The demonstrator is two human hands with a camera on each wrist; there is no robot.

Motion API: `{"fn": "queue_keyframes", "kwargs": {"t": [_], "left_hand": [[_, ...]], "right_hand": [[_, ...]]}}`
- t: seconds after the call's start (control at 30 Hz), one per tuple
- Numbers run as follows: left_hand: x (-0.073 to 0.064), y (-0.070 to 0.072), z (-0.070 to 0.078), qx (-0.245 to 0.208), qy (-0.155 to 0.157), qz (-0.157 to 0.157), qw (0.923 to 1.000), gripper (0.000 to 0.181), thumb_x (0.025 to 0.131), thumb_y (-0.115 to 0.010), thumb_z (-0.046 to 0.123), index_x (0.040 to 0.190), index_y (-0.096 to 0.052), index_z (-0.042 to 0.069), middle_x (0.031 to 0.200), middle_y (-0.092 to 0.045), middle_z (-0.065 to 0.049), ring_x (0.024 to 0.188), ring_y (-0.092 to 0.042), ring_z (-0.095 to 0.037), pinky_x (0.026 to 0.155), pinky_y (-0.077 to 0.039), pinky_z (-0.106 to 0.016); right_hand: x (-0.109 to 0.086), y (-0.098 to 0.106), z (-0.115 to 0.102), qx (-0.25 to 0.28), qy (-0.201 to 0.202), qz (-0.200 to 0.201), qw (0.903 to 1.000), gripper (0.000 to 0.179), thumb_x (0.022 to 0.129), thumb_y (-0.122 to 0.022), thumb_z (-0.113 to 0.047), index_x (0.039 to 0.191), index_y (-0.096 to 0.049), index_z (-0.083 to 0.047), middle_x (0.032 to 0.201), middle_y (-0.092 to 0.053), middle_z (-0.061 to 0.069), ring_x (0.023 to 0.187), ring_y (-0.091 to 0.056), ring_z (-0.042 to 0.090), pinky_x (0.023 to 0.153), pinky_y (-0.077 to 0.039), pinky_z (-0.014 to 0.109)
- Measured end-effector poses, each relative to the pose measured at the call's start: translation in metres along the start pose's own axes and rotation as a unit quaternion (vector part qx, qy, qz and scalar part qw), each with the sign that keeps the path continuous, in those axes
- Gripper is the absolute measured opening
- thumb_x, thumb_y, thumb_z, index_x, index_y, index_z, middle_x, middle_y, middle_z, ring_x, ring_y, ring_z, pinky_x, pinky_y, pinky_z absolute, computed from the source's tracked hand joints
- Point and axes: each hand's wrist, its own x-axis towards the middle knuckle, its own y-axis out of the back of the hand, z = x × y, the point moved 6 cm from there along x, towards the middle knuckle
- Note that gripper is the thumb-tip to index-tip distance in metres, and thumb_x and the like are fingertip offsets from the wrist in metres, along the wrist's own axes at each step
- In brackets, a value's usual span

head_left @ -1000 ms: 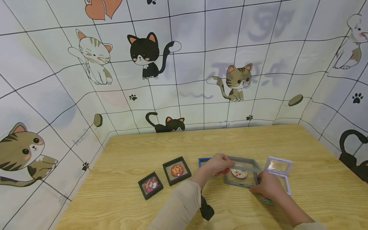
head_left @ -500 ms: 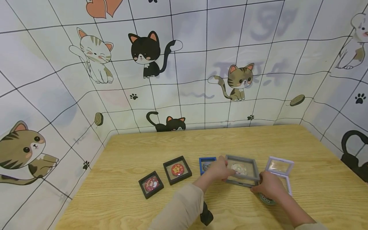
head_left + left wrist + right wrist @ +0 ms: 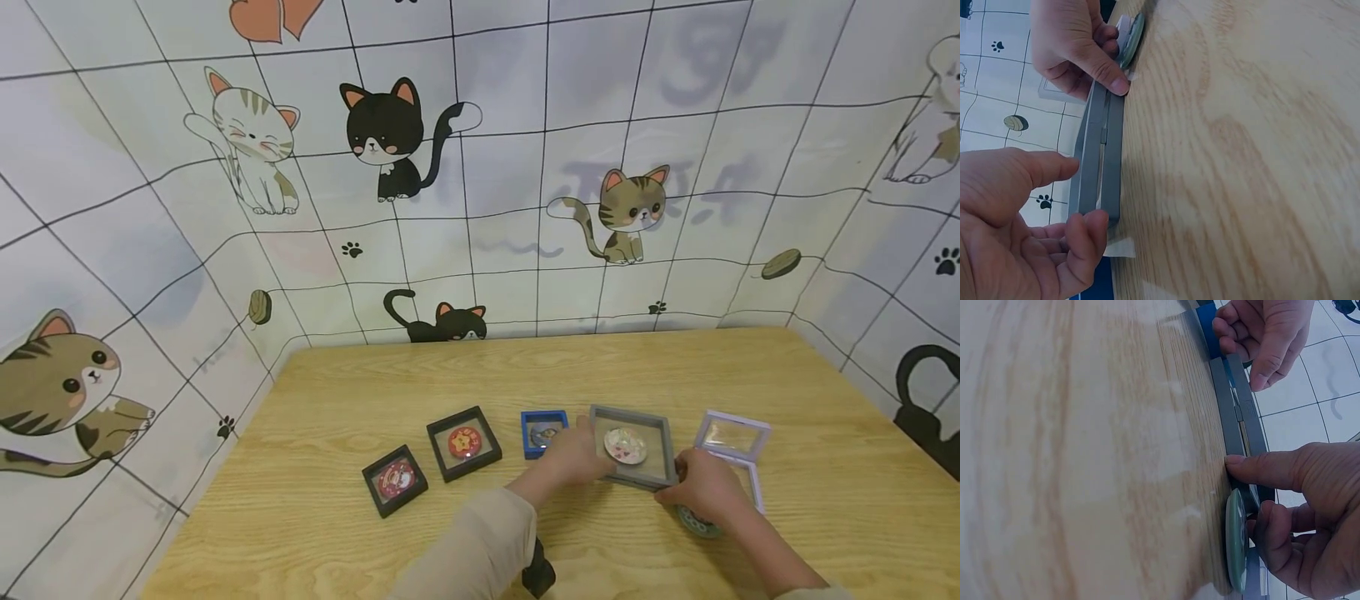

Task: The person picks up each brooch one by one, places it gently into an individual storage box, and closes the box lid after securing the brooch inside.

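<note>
A grey display frame lies on the table with a round pale badge inside, behind clear film. My left hand pinches its left end. In the left wrist view the thumb is against the upper half and curled fingers touch the lower corner; a thin gap shows between the halves. My right hand holds the right end, its thumb on the lower half's front edge. Just below that hand sits a round green-edged badge, partly covered in the head view.
A lilac frame stands hinged open behind my right hand. To the left are a small blue frame and two black frames holding red round badges. A cat-printed cloth wall borders the table.
My left hand has lowered the grey frame's raised upper half onto the lower half, over the pale badge. The right hand has stayed at the right end. The head view has shifted slightly.
</note>
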Motion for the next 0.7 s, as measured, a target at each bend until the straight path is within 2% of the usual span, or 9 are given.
{"fn": "queue_keyframes", "kwargs": {"t": [0.27,0.43,0.57,0.7], "left_hand": [[0.0015,-0.0006,0.0042,0.078,0.002,0.043,0.996,0.075,0.075,-0.069,0.04,0.132,-0.038,0.001,0.078,-0.064,-0.008,0.058,-0.05,-0.012,0.051,-0.041,-0.023],[0.0017,-0.0014,0.0049,0.096,0.016,0.049,0.994,0.073,0.074,-0.069,0.045,0.129,-0.043,0.004,0.09,-0.065,-0.009,0.068,-0.056,-0.012,0.055,-0.043,-0.024],[0.0018,-0.0014,0.0059,0.11,0.019,0.053,0.9923,0.071,0.073,-0.069,0.047,0.126,-0.046,0.005,0.092,-0.065,-0.009,0.076,-0.06,-0.014,0.056,-0.044,-0.025],[0.0018,-0.0017,0.0059,0.108,0.018,0.056,0.9924,0.069,0.073,-0.069,0.047,0.124,-0.048,0.006,0.09,-0.065,-0.009,0.073,-0.059,-0.014,0.055,-0.043,-0.025]], "right_hand": [[0.0011,0.0005,-0.0008,-0.015,0.001,-0.007,0.9999,0.036,0.061,-0.079,-0.017,0.08,-0.058,0.006,0.066,-0.056,0.003,0.057,-0.051,0.015,0.05,-0.041,0.03],[0.0016,0.0008,-0.001,-0.02,0.003,-0.008,0.9998,0.037,0.061,-0.079,-0.018,0.08,-0.059,0.007,0.066,-0.057,0.003,0.058,-0.051,0.015,0.05,-0.042,0.03],[0.0018,0.0012,-0.0017,-0.024,0.002,-0.011,0.9996,0.039,0.061,-0.08,-0.019,0.081,-0.058,0.007,0.068,-0.057,0.004,0.06,-0.052,0.016,0.052,-0.042,0.03],[0.0018,0.0012,-0.0022,-0.027,0.002,-0.011,0.9996,0.037,0.061,-0.08,-0.019,0.079,-0.058,0.006,0.068,-0.057,0.004,0.061,-0.053,0.016,0.053,-0.042,0.031]]}}
